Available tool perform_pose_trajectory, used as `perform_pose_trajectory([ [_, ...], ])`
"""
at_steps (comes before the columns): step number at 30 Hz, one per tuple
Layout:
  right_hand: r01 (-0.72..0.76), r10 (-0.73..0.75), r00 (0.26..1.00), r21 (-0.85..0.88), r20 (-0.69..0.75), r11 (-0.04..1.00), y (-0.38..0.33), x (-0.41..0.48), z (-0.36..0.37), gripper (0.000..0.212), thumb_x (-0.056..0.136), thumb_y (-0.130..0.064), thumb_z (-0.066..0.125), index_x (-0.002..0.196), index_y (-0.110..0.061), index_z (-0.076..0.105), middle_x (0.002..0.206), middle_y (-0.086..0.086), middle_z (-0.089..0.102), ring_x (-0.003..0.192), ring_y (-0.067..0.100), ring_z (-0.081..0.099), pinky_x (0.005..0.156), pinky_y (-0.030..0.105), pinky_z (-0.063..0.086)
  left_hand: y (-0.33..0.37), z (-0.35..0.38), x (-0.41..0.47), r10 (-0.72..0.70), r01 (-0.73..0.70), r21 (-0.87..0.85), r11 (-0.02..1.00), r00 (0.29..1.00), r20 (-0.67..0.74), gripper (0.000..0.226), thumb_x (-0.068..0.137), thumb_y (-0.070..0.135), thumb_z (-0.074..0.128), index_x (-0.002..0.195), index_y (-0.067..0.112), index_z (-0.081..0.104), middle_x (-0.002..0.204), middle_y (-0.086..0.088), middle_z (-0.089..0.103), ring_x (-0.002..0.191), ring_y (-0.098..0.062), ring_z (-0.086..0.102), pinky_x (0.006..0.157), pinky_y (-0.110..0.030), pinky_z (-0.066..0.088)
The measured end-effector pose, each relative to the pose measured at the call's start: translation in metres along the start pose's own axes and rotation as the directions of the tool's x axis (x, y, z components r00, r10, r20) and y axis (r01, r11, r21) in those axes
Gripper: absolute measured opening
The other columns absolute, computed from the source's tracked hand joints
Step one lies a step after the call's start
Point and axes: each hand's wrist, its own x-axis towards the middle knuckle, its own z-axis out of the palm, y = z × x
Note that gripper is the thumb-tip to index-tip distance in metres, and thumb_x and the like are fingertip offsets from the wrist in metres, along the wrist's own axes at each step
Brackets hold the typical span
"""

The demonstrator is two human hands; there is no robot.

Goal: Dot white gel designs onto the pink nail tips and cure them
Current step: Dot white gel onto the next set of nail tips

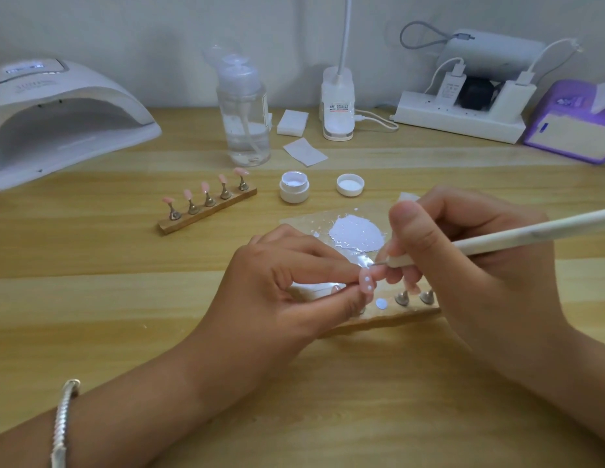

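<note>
- The left hand (pixel 287 275) is closed in a narrow pinch on a pink nail tip (pixel 367 286), which is held between thumb and fingers over the near wooden stand (pixel 395 317); white dots are seen on the tip.
- A white dotting pen (pixel 497 239) is gripped by the right hand (pixel 463 265), fingers curled round it. Its metal point is brought just beside the far end of the held tip; whether it touches cannot be told.
- Much of the near stand is covered by both hands. Two metal holders (pixel 401 297) are seen on its right part, and a bare round spot lies left of them.
- Just beyond the hands a clear palette sheet (pixel 294 221) is laid, with a puddle of white gel (pixel 357 231); its right edge is hidden behind the right hand.
- Farther off, an open gel jar (pixel 294 187) and its lid (pixel 350 185) are set side by side.
- To the left, five pink tips are carried upright on a second stand (pixel 210 211).
- At far left a curing lamp (pixel 58 119) is placed, cut off by the frame edge.
- Along the far side a pump bottle (pixel 243 119), a stack of wipes (pixel 292 122), a desk-lamp base (pixel 338 106), a power strip (pixel 463 119) and a purple box (pixel 574 130) are ranged; their labels are too blurred to read.
- A silver bracelet (pixel 63 423) is worn on the left wrist.
</note>
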Motion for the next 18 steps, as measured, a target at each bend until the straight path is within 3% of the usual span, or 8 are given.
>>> perform_pose_trajectory([
  [5, 0.003, -0.003, 1.000, -0.043, -0.003, 0.999, 0.0003, -0.0003, -0.0005, 0.035, 0.092, -0.030, 0.061, 0.063, -0.009, 0.062, 0.052, 0.001, 0.060, 0.045, 0.023, 0.055, 0.042, 0.028, 0.041, -0.0007, 0.0000, -0.0002, 0.001, -0.001, 0.005, 1.000, 1.000, 0.006, 0.007, 0.080, 0.035, 0.076, 0.084, 0.035, 0.080, 0.082, 0.020, 0.074, 0.089, -0.016, 0.062, 0.082, -0.032, 0.045],
  [13, 0.005, -0.005, 1.000, -0.058, -0.006, 0.998, 0.0010, -0.0004, -0.0012, 0.035, 0.091, -0.028, 0.063, 0.064, -0.006, 0.063, 0.053, 0.001, 0.060, 0.044, 0.020, 0.053, 0.042, 0.031, 0.041, -0.0014, 0.0005, 0.0003, 0.006, -0.006, 0.013, 1.000, 1.000, 0.004, 0.006, 0.079, 0.035, 0.076, 0.084, 0.034, 0.080, 0.082, 0.020, 0.074, 0.089, -0.016, 0.063, 0.081, -0.034, 0.045],
  [18, 0.005, -0.005, 1.000, -0.065, -0.006, 0.998, 0.0012, -0.0005, -0.0007, 0.035, 0.090, -0.027, 0.063, 0.063, -0.006, 0.064, 0.053, 0.002, 0.060, 0.044, 0.018, 0.051, 0.042, 0.025, 0.040, -0.0018, -0.0001, 0.0007, 0.008, -0.008, 0.013, 1.000, 1.000, -0.004, 0.005, 0.079, 0.034, 0.076, 0.083, 0.034, 0.080, 0.082, 0.019, 0.074, 0.089, -0.015, 0.063, 0.080, -0.034, 0.047],
])
